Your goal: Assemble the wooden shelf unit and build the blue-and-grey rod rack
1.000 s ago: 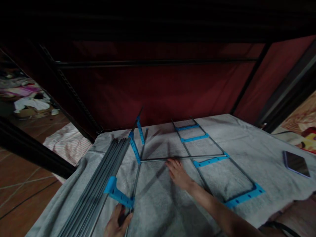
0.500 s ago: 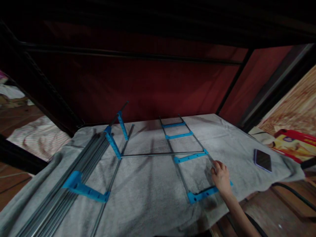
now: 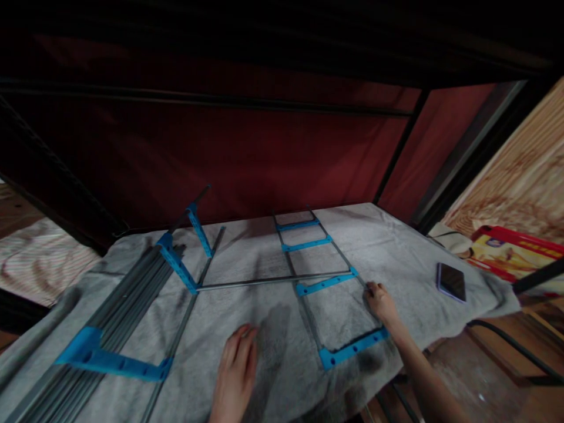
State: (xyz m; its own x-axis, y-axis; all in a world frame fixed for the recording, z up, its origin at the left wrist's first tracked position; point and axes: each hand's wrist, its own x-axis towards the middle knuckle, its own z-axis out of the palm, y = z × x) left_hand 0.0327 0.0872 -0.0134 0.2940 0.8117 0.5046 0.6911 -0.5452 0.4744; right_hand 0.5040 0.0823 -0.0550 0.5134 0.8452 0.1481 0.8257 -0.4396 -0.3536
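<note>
My right hand [image 3: 381, 302] is closed round a thin grey metal tube [image 3: 342, 254], the right side of a ladder-like frame. Several blue plastic brackets, such as the near one [image 3: 352, 351], join that frame's two tubes. My left hand [image 3: 238, 361], holding nothing, hangs over the cloth between the frames with its fingers loosely stretched. To its left stands a second frame with upright blue brackets [image 3: 180, 262] and a flat one [image 3: 118, 361] at the near end. A long cross tube [image 3: 247, 283] links both frames.
A bundle of grey tubes [image 3: 132, 311] lies on the left of the grey cloth [image 3: 273, 405]. A phone [image 3: 451, 282] rests at the right, beyond it a red and yellow box [image 3: 515, 252]. Dark posts and a red panel [image 3: 264, 158] enclose the back.
My left hand has come into view from below, between the frames. My right hand keeps its grip on the tube. The view has shifted, so the scene sits further left.
</note>
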